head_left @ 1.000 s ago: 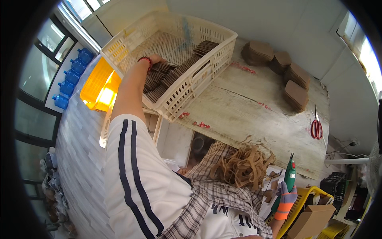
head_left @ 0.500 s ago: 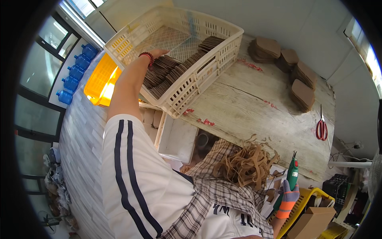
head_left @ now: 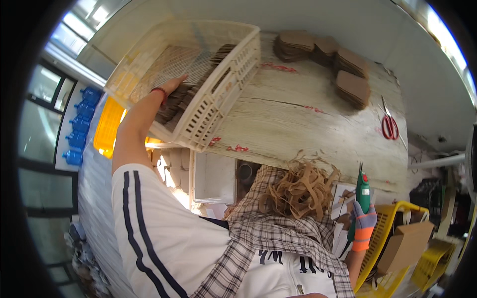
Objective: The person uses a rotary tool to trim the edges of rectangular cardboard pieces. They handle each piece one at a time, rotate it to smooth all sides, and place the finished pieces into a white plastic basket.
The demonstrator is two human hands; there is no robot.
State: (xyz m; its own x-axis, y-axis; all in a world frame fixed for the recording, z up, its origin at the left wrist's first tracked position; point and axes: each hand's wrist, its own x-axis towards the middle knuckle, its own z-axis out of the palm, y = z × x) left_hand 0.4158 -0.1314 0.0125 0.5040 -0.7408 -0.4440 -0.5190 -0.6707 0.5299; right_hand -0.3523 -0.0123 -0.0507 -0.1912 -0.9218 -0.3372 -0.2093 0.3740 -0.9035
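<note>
My left arm reaches forward into a cream plastic crate at the left end of a worn wooden table. My left hand, with a red band at the wrist, rests on stacks of brown cardboard pieces inside the crate; its fingers are hidden among them. My right hand, in an orange and grey glove, is low at the right and grips a green hand tool pointing upward. A heap of brown paper strips lies on the plaid cloth over my lap.
More stacks of brown cardboard pieces sit at the table's far side. Red scissors lie at its right end. A white box stands under the table edge. Yellow crates and a cardboard box are at the right, blue bottles at the left.
The view has drawn closer to the crate and table. My left hand stays inside the crate on the cardboard pieces, shifted slightly. My right hand still holds the green tool.
</note>
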